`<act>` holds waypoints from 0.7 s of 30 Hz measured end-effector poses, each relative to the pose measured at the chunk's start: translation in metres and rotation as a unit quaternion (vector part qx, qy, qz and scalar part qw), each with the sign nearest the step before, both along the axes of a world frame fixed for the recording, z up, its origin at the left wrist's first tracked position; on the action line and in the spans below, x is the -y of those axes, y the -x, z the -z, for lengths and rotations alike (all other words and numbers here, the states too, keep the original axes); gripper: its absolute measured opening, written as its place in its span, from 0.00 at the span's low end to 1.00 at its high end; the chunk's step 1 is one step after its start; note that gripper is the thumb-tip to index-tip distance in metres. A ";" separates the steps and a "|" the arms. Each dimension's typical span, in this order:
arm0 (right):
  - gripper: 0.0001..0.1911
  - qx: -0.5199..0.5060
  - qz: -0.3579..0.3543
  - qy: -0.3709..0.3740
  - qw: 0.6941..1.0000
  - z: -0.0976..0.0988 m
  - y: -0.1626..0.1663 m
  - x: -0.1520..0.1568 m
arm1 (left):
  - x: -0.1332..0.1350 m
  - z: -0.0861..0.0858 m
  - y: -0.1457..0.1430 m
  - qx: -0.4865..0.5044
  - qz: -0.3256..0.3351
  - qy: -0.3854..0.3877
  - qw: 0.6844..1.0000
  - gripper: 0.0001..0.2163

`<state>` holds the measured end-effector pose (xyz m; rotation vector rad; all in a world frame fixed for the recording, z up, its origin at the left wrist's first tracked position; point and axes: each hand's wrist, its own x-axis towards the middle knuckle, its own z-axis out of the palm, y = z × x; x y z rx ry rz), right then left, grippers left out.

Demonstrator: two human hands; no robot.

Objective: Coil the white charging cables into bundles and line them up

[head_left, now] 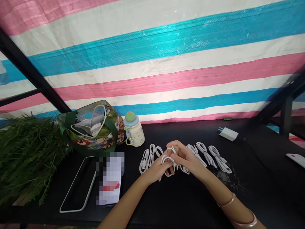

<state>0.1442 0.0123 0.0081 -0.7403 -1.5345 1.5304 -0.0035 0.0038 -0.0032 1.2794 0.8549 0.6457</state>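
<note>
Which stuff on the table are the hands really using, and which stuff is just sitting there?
In use:
left hand and right hand, both gripping a white cable
row of coiled cables beside them

Just lying about:
cartoon bag
little bottle
white plug
phone
grass
</note>
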 end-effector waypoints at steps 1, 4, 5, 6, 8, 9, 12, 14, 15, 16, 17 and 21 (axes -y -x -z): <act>0.22 0.005 0.010 0.005 1.000 -0.002 0.000 0.000 | 0.000 0.000 0.000 -0.002 0.001 0.003 1.000 0.10; 0.24 0.013 0.029 0.016 0.999 -0.004 0.000 0.001 | -0.001 0.002 0.001 -0.006 0.008 0.009 1.000 0.11; 0.24 0.016 0.030 0.020 0.999 -0.004 0.000 0.001 | -0.001 0.003 0.001 -0.007 0.010 0.008 1.000 0.11; 0.24 0.020 0.030 0.025 0.999 -0.004 0.001 0.001 | -0.001 0.003 0.001 -0.009 0.012 0.007 1.000 0.11; 0.25 0.023 0.029 0.033 0.999 -0.005 0.001 0.001 | -0.002 0.004 0.001 -0.010 0.016 0.002 1.000 0.11; 0.25 0.024 0.029 0.036 0.999 -0.005 0.000 0.002 | -0.002 0.004 0.001 -0.010 0.017 -0.001 1.000 0.11; 0.26 0.025 0.032 0.039 0.998 -0.005 -0.001 0.001 | -0.002 0.004 0.001 -0.013 0.019 -0.013 1.000 0.10; 0.25 0.020 0.033 0.037 0.999 -0.001 -0.002 -0.001 | -0.002 0.003 0.001 -0.020 0.023 -0.020 0.999 0.09; 0.25 0.015 0.031 0.035 0.999 0.002 -0.003 -0.002 | -0.002 0.003 0.001 -0.024 0.026 -0.025 0.999 0.08; 0.24 0.007 0.028 0.032 0.999 0.005 -0.003 -0.003 | -0.002 0.003 0.001 -0.028 0.030 -0.030 0.999 0.08; 0.23 -0.001 0.023 0.028 0.999 0.008 -0.003 -0.004 | -0.002 0.003 0.001 -0.031 0.033 -0.036 0.998 0.07; 0.21 -0.023 -0.012 0.020 0.999 0.016 -0.005 -0.006 | -0.002 0.000 0.000 -0.037 0.037 -0.045 0.998 0.08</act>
